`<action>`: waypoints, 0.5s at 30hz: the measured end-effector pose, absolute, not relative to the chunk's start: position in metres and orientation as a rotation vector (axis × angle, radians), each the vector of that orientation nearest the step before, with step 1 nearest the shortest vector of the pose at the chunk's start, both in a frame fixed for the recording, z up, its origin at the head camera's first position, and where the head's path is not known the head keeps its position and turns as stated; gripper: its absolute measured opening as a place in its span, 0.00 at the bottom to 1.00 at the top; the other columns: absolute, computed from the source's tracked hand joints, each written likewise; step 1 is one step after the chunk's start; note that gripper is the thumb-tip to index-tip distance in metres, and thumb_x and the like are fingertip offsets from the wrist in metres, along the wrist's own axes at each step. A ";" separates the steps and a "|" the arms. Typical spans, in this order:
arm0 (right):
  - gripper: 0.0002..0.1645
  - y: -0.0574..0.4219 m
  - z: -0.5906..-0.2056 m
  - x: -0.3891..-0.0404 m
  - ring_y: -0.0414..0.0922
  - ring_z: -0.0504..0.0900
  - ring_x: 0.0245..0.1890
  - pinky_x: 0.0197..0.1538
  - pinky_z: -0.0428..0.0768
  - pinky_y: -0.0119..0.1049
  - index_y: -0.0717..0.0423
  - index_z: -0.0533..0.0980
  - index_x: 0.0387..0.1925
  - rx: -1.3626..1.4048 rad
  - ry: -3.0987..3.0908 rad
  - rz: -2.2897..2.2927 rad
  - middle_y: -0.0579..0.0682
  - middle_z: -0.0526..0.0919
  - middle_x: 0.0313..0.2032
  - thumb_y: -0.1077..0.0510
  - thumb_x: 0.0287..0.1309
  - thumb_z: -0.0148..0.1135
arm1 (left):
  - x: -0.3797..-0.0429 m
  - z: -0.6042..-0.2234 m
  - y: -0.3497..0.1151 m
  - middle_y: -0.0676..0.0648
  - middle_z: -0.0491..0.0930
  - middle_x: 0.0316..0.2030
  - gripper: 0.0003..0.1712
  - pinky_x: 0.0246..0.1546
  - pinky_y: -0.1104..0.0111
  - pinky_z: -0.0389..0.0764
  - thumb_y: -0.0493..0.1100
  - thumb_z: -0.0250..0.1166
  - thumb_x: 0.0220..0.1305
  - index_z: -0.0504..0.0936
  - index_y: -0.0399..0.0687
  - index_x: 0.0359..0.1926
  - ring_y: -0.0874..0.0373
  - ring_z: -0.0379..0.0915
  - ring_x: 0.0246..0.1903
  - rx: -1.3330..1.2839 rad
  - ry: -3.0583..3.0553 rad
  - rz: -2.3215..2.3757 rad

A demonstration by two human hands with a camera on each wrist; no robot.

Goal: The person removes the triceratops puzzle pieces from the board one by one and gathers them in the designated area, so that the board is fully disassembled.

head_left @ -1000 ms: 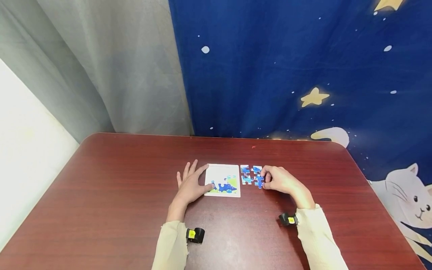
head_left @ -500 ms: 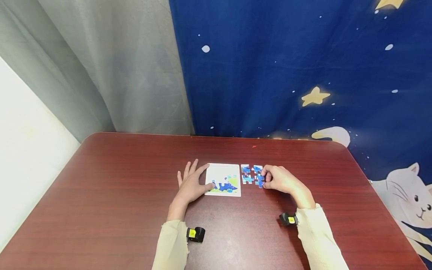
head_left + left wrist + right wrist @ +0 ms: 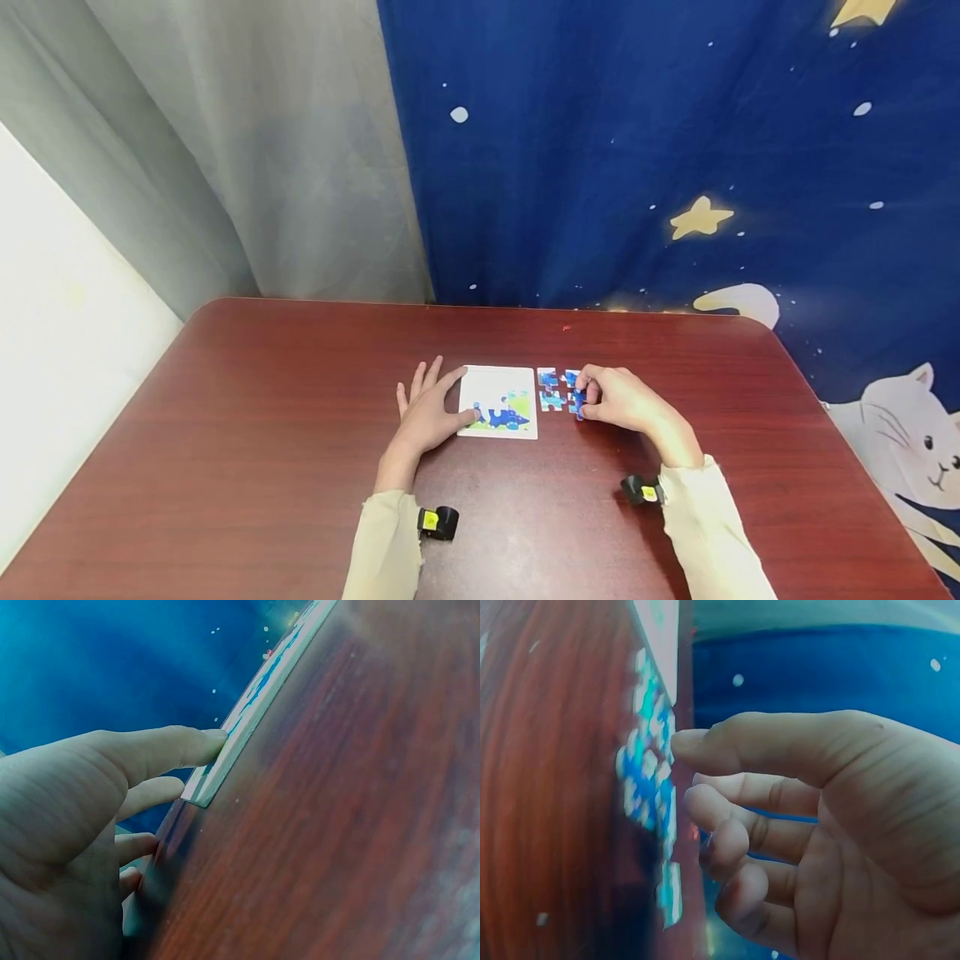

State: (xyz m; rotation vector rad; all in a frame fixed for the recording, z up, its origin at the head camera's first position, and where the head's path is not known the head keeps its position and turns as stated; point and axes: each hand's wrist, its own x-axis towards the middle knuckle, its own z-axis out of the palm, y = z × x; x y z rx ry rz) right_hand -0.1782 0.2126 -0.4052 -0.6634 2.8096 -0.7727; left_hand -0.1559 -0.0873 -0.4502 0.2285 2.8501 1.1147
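Grey curtain [image 3: 315,167] hung behind the table [image 3: 285,433]. The left hand [image 3: 427,417] lay with fingers spread, its thumb on the partly filled puzzle board [image 3: 483,380]. Loose puzzle pieces [image 3: 552,401] lay just right of it, and at their far side the right hand [image 3: 626,404] pinched a tilted blue piece [image 3: 579,406] in its grip. Picking out that piece seemed the step in hand; the next move likely called for a steady lift toward the board's bare part.
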 end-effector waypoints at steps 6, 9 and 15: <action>0.14 0.186 -0.399 -0.177 0.38 0.70 0.22 0.32 0.71 0.35 0.60 0.76 0.34 -0.793 2.796 -0.801 0.42 0.74 0.21 0.62 0.43 0.70 | -0.156 -0.452 -0.088 0.41 0.46 0.71 0.41 0.60 0.41 0.26 0.52 0.69 0.50 0.66 0.54 0.66 0.44 0.29 0.70 0.242 2.860 1.134; 0.14 0.166 -0.401 -0.178 0.39 0.71 0.24 0.33 0.71 0.35 0.61 0.78 0.36 -0.840 2.797 -0.746 0.42 0.74 0.21 0.62 0.44 0.69 | -0.156 -0.452 -0.088 0.41 0.46 0.71 0.41 0.60 0.41 0.26 0.52 0.69 0.50 0.66 0.55 0.66 0.45 0.29 0.70 0.232 2.860 1.124; 0.15 0.140 -0.408 -0.180 0.41 0.71 0.27 0.33 0.70 0.35 0.60 0.79 0.38 -0.819 2.824 -0.537 0.43 0.73 0.22 0.60 0.47 0.68 | -0.156 -0.452 -0.088 0.41 0.46 0.71 0.41 0.60 0.41 0.26 0.52 0.69 0.50 0.66 0.55 0.66 0.44 0.30 0.70 0.232 2.857 1.123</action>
